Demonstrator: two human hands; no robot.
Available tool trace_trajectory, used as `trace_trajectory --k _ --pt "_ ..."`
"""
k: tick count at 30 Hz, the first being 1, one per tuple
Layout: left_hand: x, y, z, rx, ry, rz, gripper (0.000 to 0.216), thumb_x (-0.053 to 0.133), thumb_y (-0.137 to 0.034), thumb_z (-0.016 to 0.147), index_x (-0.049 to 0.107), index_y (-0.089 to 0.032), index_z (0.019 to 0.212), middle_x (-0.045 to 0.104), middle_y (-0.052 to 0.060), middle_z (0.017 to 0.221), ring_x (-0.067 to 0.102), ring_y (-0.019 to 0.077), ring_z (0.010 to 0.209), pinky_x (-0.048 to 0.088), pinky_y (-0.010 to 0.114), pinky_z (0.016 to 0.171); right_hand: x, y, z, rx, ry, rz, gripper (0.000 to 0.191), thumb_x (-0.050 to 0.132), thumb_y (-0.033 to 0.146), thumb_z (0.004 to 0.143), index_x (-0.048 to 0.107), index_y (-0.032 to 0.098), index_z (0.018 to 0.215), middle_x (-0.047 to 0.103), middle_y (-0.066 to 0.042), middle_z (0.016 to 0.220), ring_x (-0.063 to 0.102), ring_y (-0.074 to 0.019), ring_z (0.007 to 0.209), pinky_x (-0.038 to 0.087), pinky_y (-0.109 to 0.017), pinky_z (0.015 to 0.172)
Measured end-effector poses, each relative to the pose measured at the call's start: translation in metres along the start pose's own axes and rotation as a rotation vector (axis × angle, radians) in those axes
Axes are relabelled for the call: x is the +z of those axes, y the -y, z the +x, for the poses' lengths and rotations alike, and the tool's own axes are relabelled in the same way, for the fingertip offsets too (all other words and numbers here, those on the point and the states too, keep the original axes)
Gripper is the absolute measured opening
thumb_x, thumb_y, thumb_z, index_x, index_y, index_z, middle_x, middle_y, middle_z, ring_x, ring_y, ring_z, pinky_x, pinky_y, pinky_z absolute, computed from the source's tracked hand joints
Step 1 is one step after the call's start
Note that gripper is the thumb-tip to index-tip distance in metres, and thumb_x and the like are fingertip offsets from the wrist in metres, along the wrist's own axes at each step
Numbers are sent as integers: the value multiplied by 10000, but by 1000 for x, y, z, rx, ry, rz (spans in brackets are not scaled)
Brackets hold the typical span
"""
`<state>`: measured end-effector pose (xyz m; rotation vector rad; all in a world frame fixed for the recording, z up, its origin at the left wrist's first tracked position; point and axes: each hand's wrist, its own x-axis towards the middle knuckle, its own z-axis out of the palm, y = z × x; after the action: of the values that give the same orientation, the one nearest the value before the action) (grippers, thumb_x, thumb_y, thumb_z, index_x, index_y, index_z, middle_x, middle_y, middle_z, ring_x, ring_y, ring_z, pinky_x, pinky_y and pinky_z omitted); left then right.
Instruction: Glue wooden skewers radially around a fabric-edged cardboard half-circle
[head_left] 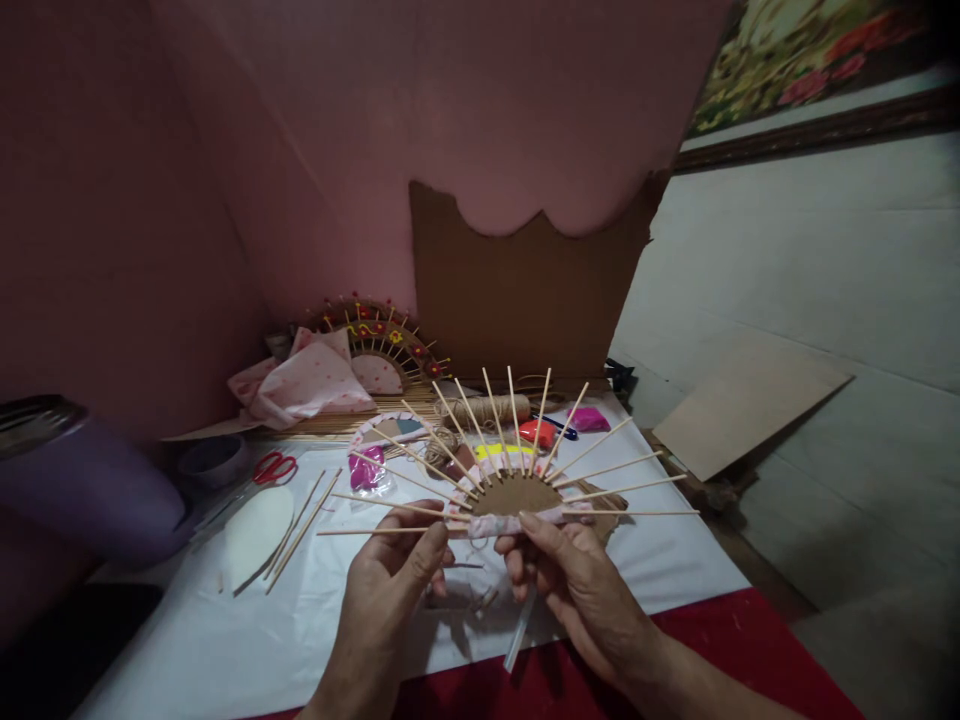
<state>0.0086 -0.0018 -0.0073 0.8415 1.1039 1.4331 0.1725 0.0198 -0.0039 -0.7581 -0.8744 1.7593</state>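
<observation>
Between my hands is a half-round cardboard piece (517, 500) with pink-and-white cloth round its edge. Thin wooden sticks (459, 408) fan out from its curved side. My left hand (401, 560) pinches its left end, close to the lowest sticks. With the thumb on top of the straight cloth-covered edge, my right hand (566, 565) grips it right of the middle. Below the right hand a clear glue stick (520, 635) points downward; whether the fingers hold it I cannot tell.
Red scissors (274, 467), loose sticks (304, 535) and a white oval piece (259, 530) lie left. Behind are a twine roll (495, 409), coloured clay packets (592, 419), a decorated fan piece (375, 335) and spotted cloth (304, 385). A purple container (82, 490) stands far left; cardboard (525, 290) leans at the back.
</observation>
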Motion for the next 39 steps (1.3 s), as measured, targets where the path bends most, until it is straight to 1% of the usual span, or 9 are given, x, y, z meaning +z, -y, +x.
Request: trace_trajectory --k 4,7,10,12,16,21,26,36,39 --pt "4 -7 -4 2 -91 -129 262 667 -332 709 617 -169 908 625 22 732 547 110 591 425 206 501 0 -1 -1 -7 20 -11 279 608 326 794 682 86 672 621 -38 552 518 -72 451 442 -165 465" --pt "5 -11 -2 48 -188 -200 260 682 -348 687 638 -157 859 614 15 695 525 98 569 413 189 475 -1 -2 -1 2 18 -21 282 605 326 795 684 85 671 620 -37 556 520 -70 447 441 -164 461" --pt "3 -12 2 92 -242 -187 209 706 -319 670 642 -155 783 578 -16 637 496 79 546 399 173 473 -3 -2 -1 3 20 -30 299 602 342 795 682 83 668 615 -35 549 521 -72 442 440 -168 456" --pt "1 -10 3 121 -240 -153 171 707 -291 676 632 -167 766 573 -28 640 489 74 553 396 170 487 -3 -3 -2 6 23 -37 306 598 349 797 679 83 669 617 -37 554 520 -71 438 438 -169 454" --pt "-4 -6 3 167 -217 -64 128 672 -289 719 621 -182 768 574 -40 634 476 68 549 392 171 519 -3 -2 -2 16 19 -38 298 598 346 796 677 84 679 620 -42 570 520 -74 444 437 -172 452" --pt "-5 -3 3 197 -211 5 124 660 -291 730 619 -186 781 573 -40 616 472 74 540 385 185 529 -2 -1 -3 8 13 -32 309 593 345 796 678 76 672 605 -42 552 502 -76 445 442 -183 460" --pt "-4 -4 3 189 -217 29 130 664 -298 723 622 -189 778 570 -42 610 480 76 547 381 190 548 -5 -2 -3 -1 31 -30 306 565 332 817 680 80 688 605 -44 573 499 -77 453 438 -189 464" --pt "-5 -2 4 182 -215 35 152 680 -302 702 625 -187 785 567 -43 591 484 78 545 383 187 538 -8 -4 0 11 4 5 287 575 319 811 676 85 681 620 -52 611 499 -83 459 456 -205 449" --pt "-6 -1 4 175 -219 34 160 682 -300 701 627 -187 800 572 -40 598 496 82 555 384 187 531 -8 -4 0 2 6 0 297 576 329 809 678 81 680 611 -47 583 495 -82 452 454 -203 449"
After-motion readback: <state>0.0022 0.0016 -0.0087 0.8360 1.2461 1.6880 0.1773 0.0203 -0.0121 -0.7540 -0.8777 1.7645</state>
